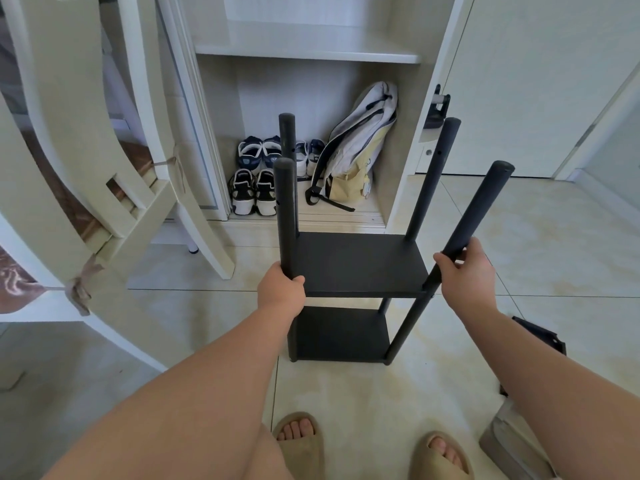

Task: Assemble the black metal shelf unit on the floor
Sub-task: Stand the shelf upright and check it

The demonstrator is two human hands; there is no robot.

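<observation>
The black shelf unit stands upright on the tiled floor in front of me. It has two flat boards, an upper one and a lower one, and several round black posts that rise above the upper board. My left hand grips the near left post just above the upper board. My right hand grips the near right post, which leans outward to the right.
An open white cupboard behind the unit holds sneakers and a backpack. A white chair stands at the left. A black part and a grey bag lie at the right. My sandalled feet are below.
</observation>
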